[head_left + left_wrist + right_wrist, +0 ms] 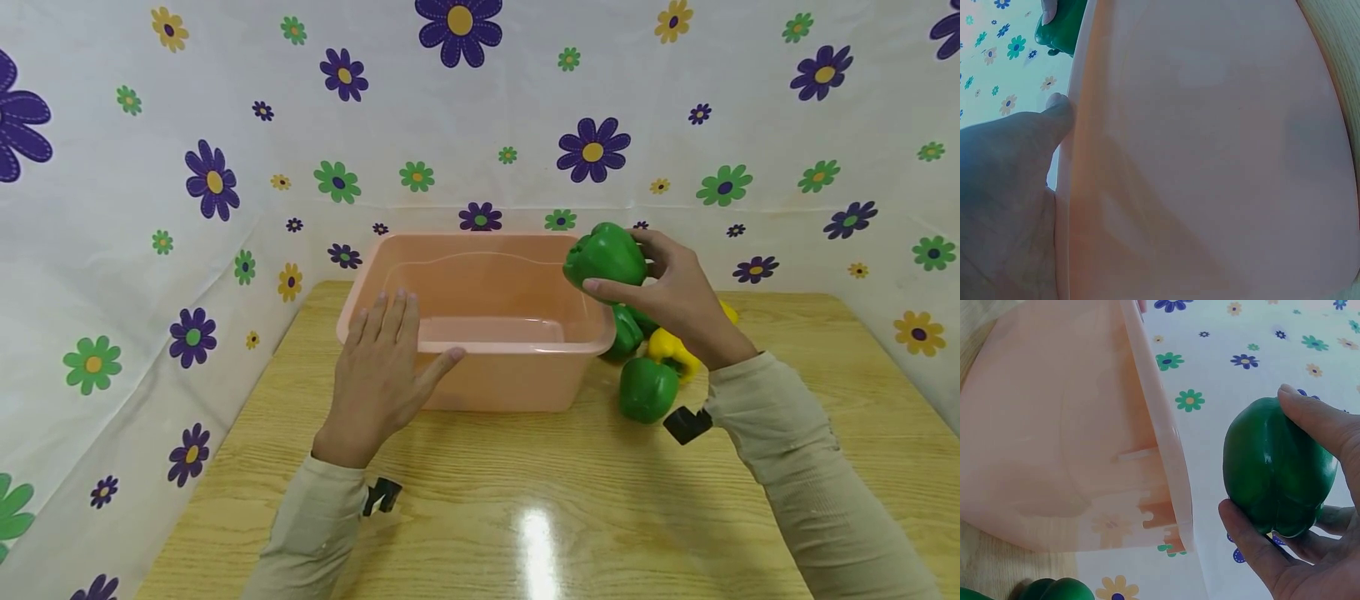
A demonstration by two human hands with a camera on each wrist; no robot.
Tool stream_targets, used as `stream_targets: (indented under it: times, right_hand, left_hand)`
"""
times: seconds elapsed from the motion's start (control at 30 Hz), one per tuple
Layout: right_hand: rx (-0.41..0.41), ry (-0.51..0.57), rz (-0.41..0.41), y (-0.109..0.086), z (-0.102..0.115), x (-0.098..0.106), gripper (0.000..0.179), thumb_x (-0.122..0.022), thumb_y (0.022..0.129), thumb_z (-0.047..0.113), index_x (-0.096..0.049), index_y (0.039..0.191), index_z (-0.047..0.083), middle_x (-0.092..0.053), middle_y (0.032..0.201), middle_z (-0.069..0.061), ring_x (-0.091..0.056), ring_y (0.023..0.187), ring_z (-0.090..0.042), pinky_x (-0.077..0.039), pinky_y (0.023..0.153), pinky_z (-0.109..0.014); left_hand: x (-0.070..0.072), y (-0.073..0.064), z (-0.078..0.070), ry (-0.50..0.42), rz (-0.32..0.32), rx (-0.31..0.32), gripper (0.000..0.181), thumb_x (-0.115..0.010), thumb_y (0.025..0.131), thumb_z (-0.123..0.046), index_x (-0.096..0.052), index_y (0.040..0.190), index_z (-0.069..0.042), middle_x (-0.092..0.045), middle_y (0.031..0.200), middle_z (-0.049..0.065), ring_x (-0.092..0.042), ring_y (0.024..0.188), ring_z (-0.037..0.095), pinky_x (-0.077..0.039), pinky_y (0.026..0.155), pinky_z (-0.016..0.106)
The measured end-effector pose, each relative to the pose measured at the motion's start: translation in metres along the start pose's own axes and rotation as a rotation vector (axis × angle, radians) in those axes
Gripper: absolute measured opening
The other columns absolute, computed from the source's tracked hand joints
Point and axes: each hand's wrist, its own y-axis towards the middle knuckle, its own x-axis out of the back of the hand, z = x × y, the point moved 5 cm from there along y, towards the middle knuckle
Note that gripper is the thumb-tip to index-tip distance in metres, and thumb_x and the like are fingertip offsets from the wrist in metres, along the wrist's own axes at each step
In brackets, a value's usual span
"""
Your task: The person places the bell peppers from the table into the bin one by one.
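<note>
From my seat I read the right hand (pixel 686 296) as a side grip on one green bell pepper (pixel 603 257); the thumb lies along its near lower side and the fingers curl round behind, a hold that I judge suits something round and glossy, since it is caught from opposite sides. That pepper is in the air; the head view sets it over the right back corner of the peach plastic tub (pixel 510 379), while the right wrist view shows it apart from the rim; whether it is over the opening I cannot tell.

The left hand (pixel 378 375) is flat and grips nothing; its straight fingers reach over the tub's near rim towards the left, the thumb spread out along that rim and, in the left wrist view, against it; I take this as steadying, since a light tub could slide if bumped.

The spare green bell pepper (pixel 648 390) and the yellow bell pepper (pixel 673 348) lie in a cluster just right of the tub on the wooden table (pixel 465 517), close under the right hand, which I judge keeps the reach short; both forearms come in from the near side, the right one slanting inward, its wrist raised above the cluster.
</note>
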Motion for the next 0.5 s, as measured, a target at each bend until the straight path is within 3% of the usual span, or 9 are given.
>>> stream_targets:
  times: [0.23,0.5]
  right_hand:
    - [0.022,0.003,0.005,0.0006,0.0005,-0.0004,0.078,-0.083,0.084,0.04,-0.047,0.149,0.015,-0.055,0.139,-0.006,-0.058,0.116,-0.026,-0.055,0.089,-0.039]
    - [0.03,0.006,-0.001,0.0,0.0007,0.0019,0.075,-0.081,0.086,0.04,-0.048,0.149,0.014,-0.057,0.137,-0.008,-0.059,0.117,-0.027,-0.055,0.09,-0.038]
  left_hand:
    - [0.0002,0.0005,-0.0001,0.001,-0.013,-0.005,0.097,-0.041,0.098,-0.07,-0.023,0.158,0.004,-0.021,0.165,0.02,-0.016,0.153,0.037,-0.011,0.124,0.052]
    - [0.0003,-0.0004,0.0004,0.0,-0.001,-0.003,0.097,-0.04,0.099,-0.07,-0.022,0.159,0.004,-0.02,0.166,0.02,-0.014,0.154,0.037,-0.01,0.124,0.052]
